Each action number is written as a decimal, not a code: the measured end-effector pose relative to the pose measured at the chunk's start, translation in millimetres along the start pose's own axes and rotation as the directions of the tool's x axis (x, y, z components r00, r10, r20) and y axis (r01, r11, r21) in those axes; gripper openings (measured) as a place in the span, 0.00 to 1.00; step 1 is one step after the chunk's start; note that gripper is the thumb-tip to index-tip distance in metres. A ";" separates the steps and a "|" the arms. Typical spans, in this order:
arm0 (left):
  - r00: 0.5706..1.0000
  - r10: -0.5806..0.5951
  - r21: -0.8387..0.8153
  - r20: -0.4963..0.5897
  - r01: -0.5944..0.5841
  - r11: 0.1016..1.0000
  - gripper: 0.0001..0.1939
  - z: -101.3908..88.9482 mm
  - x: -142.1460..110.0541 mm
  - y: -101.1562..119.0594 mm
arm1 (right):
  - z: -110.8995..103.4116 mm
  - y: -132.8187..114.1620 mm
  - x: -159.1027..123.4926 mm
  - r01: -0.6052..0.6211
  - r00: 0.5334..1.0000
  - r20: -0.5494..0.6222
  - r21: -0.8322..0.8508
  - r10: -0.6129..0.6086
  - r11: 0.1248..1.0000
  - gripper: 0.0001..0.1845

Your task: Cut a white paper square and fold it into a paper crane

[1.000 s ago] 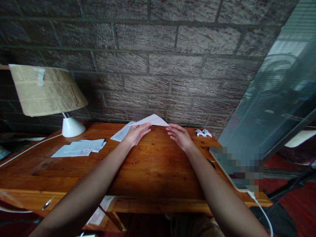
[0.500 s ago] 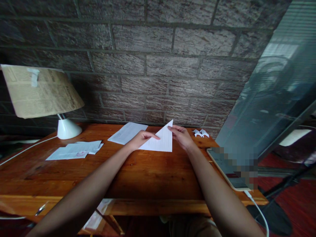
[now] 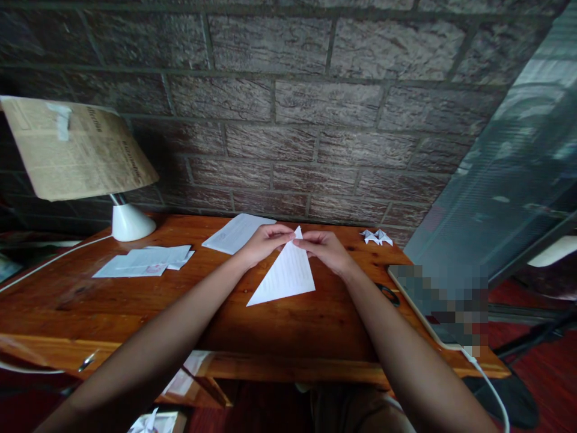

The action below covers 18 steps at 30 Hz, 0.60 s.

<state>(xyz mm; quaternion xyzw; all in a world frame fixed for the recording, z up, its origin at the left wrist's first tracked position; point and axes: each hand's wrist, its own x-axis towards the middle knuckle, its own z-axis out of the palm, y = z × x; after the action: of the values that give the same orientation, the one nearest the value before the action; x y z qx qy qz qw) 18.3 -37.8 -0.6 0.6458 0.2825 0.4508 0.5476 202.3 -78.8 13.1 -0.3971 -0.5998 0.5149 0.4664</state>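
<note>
Above the wooden table I hold a white sheet of paper (image 3: 288, 275), folded into a triangle with faint printed lines on it. My left hand (image 3: 267, 242) is closed on the left side of its top corner, thumb and fingers pinching. My right hand (image 3: 325, 248) pinches the same corner from the right, its thumb on the near face. Both hands' fingertips nearly meet just below the tip. The wide lower end of the triangle hangs toward me, one point reaching down to the left.
On the table (image 3: 279, 334) lie a white paper stack (image 3: 232, 233), loose papers (image 3: 142, 263), small folded paper pieces (image 3: 376, 237), a black ring-shaped handle (image 3: 388, 294) and a charging tablet (image 3: 424, 310). A lamp (image 3: 130, 222) stands at the left, before a brick wall (image 3: 293, 150).
My left hand has moved from the paper's left edge up to its top corner, beside my right hand. The paper has turned and its lower edge now tilts. The view has shifted slightly.
</note>
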 end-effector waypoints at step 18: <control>0.996 0.082 0.154 -0.020 -0.078 0.985 0.13 5.6 -1.5 2.6 | -9.4 -3.0 3.4 0.099 0.990 -0.101 -0.016 -0.100 0.995 0.15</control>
<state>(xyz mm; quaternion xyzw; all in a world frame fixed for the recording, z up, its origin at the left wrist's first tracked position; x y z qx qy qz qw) 22.3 -42.3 1.6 0.6909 0.2973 0.4577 0.4741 210.6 -73.8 16.9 -0.3951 -0.5971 0.4667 0.5192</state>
